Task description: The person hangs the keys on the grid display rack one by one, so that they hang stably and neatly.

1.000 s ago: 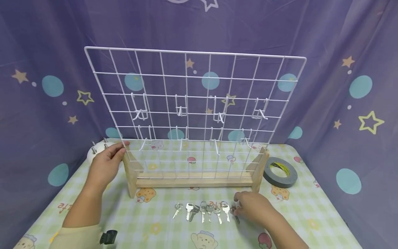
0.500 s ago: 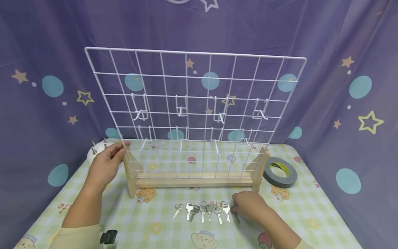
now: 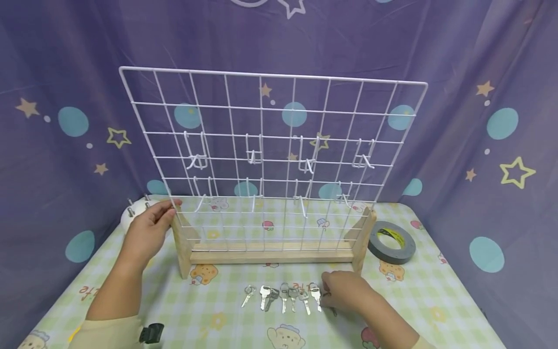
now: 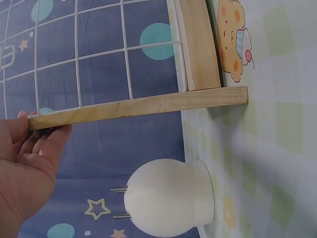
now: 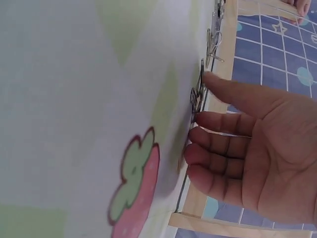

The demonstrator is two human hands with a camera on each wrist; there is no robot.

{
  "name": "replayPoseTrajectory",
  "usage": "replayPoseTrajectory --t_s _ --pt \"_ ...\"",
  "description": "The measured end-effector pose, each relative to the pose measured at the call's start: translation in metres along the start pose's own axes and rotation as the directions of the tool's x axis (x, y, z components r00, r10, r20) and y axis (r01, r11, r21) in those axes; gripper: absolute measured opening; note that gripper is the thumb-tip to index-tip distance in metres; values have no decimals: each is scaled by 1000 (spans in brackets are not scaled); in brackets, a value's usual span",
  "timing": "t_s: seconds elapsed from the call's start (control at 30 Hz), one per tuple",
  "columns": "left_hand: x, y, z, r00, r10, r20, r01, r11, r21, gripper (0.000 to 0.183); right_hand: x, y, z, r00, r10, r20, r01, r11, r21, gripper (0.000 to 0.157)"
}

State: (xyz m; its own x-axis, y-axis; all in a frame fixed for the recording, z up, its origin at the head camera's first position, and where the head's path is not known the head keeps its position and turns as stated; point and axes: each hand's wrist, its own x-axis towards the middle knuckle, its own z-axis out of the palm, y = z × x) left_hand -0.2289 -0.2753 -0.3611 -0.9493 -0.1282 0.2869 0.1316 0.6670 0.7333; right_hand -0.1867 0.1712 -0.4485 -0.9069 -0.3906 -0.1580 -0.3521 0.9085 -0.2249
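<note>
A white wire grid stands in a wooden base, with several white hooks on it. My left hand holds the top of the wooden left upright, thumb and fingers on opposite sides. In front of the base lies a row of silver keys. At the row's right end, my right hand reaches down over the rightmost key, mostly hiding it. In the right wrist view, thumb and index finger stand apart on either side of a small key; a firm grip is not visible.
Right of the base lies a roll of grey tape. A white rounded object with metal pegs stands behind my left hand. A checked cloth covers the table, and a purple curtain surrounds it.
My right hand has shifted slightly left, closer to the key row, and covers more of the rightmost key. The left hand stays on the upright.
</note>
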Motion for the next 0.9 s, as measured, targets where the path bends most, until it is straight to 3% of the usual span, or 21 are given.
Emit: replayPoseTrajectory --t_s 0.2,0.37,0.53,0.9 --pt "-1 0 0 1000 8 4 -8 1000 -8 49 -2 -2 -2 999 -17 51 15 1000 25 20" --pt "-1 0 0 1000 17 4 -17 1000 -20 49 -4 -3 -4 1000 -15 9 16 999 -32 12" --pt "-2 1 0 1000 22 7 -22 1000 -21 48 -8 1 -11 1000 -5 -19 5 1000 -4 12" --pt "-2 1 0 1000 15 3 -15 1000 -26 48 -15 8 -43 978 -74 -195 101 986 136 8"
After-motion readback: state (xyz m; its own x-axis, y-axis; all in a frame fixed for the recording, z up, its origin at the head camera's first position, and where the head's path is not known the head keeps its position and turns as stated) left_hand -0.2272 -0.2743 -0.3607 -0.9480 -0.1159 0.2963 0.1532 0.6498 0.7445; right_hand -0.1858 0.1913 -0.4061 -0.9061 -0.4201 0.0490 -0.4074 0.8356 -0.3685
